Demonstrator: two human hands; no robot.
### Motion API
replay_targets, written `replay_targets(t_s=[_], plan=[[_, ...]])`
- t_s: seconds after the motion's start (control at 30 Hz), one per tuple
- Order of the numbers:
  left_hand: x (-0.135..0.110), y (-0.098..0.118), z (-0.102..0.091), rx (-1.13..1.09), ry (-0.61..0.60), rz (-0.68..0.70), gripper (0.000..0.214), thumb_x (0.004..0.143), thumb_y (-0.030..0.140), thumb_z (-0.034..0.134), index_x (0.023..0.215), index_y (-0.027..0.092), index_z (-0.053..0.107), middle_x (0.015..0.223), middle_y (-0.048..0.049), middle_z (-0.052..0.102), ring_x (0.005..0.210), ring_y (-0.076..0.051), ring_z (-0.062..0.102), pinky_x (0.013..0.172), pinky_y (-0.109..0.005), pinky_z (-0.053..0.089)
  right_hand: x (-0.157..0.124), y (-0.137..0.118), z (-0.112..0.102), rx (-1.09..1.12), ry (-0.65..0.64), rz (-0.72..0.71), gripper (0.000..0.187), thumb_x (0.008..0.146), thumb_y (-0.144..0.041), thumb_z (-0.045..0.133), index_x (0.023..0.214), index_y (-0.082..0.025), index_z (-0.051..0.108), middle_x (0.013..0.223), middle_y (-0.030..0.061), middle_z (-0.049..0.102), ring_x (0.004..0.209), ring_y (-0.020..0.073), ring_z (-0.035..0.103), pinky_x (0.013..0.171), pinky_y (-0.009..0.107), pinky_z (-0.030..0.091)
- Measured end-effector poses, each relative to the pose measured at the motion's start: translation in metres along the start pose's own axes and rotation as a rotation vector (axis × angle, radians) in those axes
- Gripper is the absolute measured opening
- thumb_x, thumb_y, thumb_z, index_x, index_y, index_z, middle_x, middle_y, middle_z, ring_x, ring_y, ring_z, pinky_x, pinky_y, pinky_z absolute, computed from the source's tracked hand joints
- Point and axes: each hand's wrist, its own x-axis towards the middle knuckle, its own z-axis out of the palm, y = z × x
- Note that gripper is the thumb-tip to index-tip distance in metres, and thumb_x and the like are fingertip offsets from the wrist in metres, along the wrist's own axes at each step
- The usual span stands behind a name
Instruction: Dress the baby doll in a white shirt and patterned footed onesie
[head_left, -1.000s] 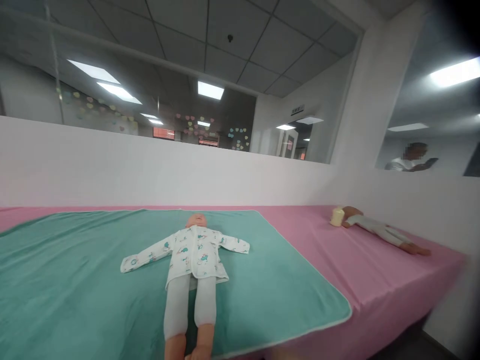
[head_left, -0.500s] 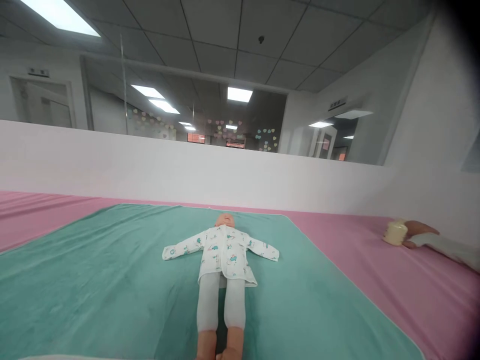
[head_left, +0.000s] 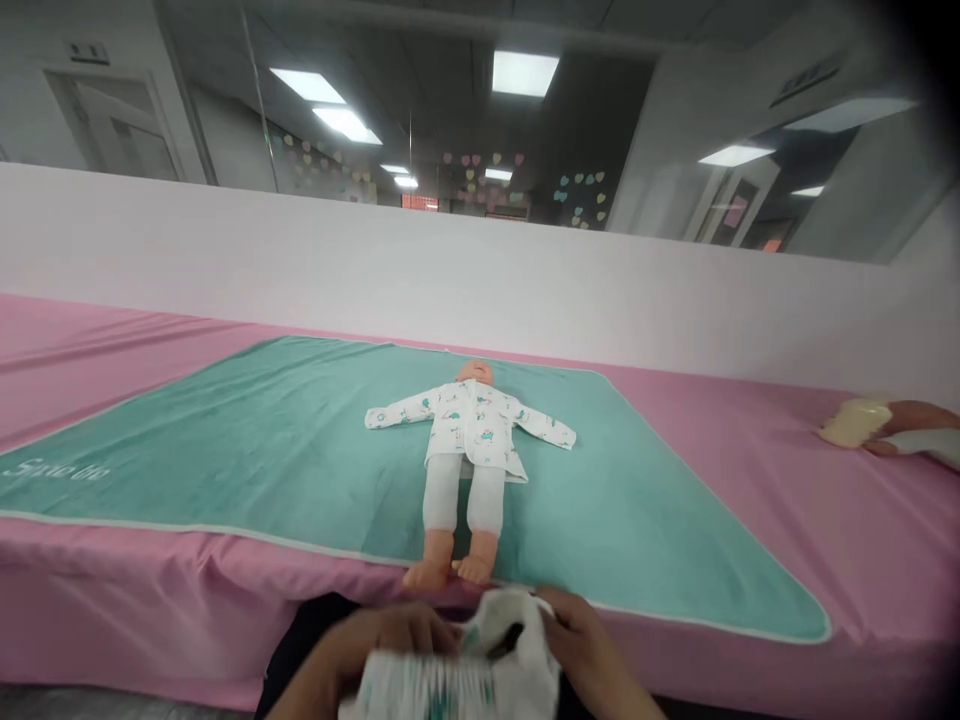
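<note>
At the bottom of the view, a pair of white baby pants [head_left: 517,660] with green prints and a gathered waistband is bunched between my hands, partly blurred. My left hand [head_left: 401,632] has its fingers curled into the cloth on the left side. On the right side, my right hand [head_left: 576,632] grips the edge of an opening in the fabric. Beyond them a baby doll [head_left: 486,500] lies on its back, arms spread and bare feet toward me. It wears a white printed shirt [head_left: 454,430], its front edges meeting down the middle.
Under the doll is a green towel [head_left: 300,450] with a white border, spread over a pink-covered table [head_left: 720,420]. Another doll [head_left: 919,418] lies partly in view at the right, by a cream-coloured object [head_left: 855,422]. A low white wall [head_left: 375,270] with glass above runs behind.
The view has tilted down, so the doll appears higher and smaller and the table's near edge shows. Both my hands and the baby pants have come into view at the bottom.
</note>
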Motion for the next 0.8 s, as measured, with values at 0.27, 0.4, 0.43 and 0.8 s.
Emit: replay_targets(t_s=[0.27,0.4,0.43,0.8], plan=[[0.063,0.073,-0.004,-0.099,-0.074,-0.243,0.021,0.075,0.032,0.058,0.064,0.015,0.052,0.061,0.0026,0.046,0.059,-0.01,0.041,0.054,-0.021,0.033,-0.002,-0.074,-0.006,-0.044,-0.086,-0.231,0.021,0.077,-0.036,0.054,0.093,-0.022,0.058,0.105,0.0057,0.056,0.096,0.0195,0.05,0.08,0.029,0.042],[0.072,0.08,0.0,-0.257,-0.2,-0.327,0.019,0.074,0.029,0.059,0.065,0.014,0.05,0.063,0.0031,0.043,0.061,-0.009,0.04,0.055,-0.02,0.032,-0.015,-0.067,-0.001,0.182,-0.301,-0.129,0.059,0.06,-0.041,0.07,0.113,-0.021,0.052,0.103,0.0074,0.059,0.094,0.0248,0.054,0.075,0.032,0.045],[0.072,0.08,-0.003,-0.329,-0.204,-0.377,0.018,0.073,0.029,0.06,0.067,0.014,0.051,0.064,0.0028,0.043,0.061,-0.009,0.041,0.056,-0.02,0.033,-0.018,-0.063,-0.002,0.185,-0.345,-0.092,0.063,0.057,-0.041,0.072,0.114,-0.02,0.053,0.098,0.007,0.061,0.091,0.0252,0.055,0.073,0.033,0.045],[0.056,0.085,-0.056,-0.5,-0.142,-0.371,0.025,0.067,0.036,0.062,0.061,0.014,0.054,0.058,0.0017,0.042,0.052,-0.009,0.042,0.049,-0.02,0.033,0.012,-0.088,-0.05,-0.208,-0.528,-0.146,0.021,0.067,-0.037,0.064,0.061,-0.017,0.061,0.054,-0.0034,0.049,0.051,0.0087,0.042,0.05,0.02,0.035]])
